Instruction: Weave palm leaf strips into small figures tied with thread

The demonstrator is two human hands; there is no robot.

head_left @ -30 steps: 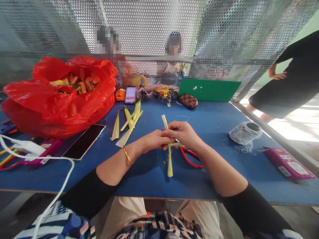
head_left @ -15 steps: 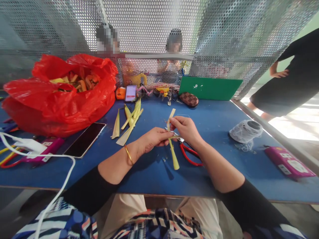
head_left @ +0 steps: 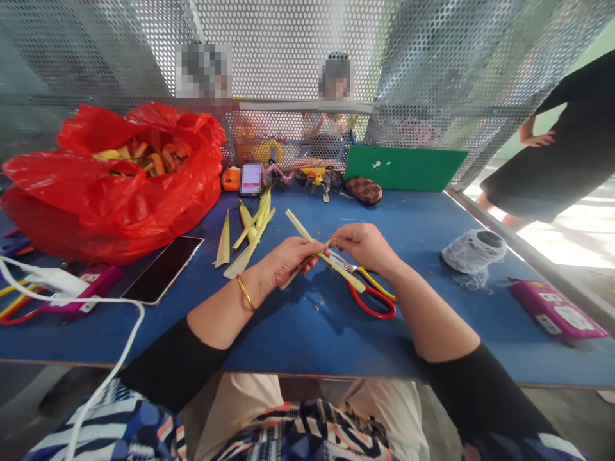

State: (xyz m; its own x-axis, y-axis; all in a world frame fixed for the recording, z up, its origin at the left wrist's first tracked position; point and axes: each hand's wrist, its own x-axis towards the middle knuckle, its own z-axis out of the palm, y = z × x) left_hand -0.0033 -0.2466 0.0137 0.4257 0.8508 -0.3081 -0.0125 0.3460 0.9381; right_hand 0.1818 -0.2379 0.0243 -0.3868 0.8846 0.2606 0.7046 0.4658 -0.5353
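In the head view my left hand (head_left: 298,257) is closed in a pinch on a long pale green husk strip (head_left: 350,276), which slants from upper left to lower right. A second piece sticks out below the same fingers. Fingertips of my right hand (head_left: 358,244) are pinched together at the crossing, on what looks like a thin end of husk; the fingers partly hide it. Scissors (head_left: 372,301) with red and yellow handles lie under the strip on the table. Several loose husk strips (head_left: 250,237) rest beyond my left wrist.
A big red plastic bag (head_left: 177,205) of dried pieces stands at the left by a phone (head_left: 163,270) and a white cable (head_left: 132,339). To the right are a white thread spool (head_left: 473,253) and a magenta box (head_left: 557,310). A green board (head_left: 408,169) leans against the mesh screen.
The long strip has turned from nearly upright to a slant pointing up and left. My right hand has lowered slightly to the crossing, and the scissors' handles show more.
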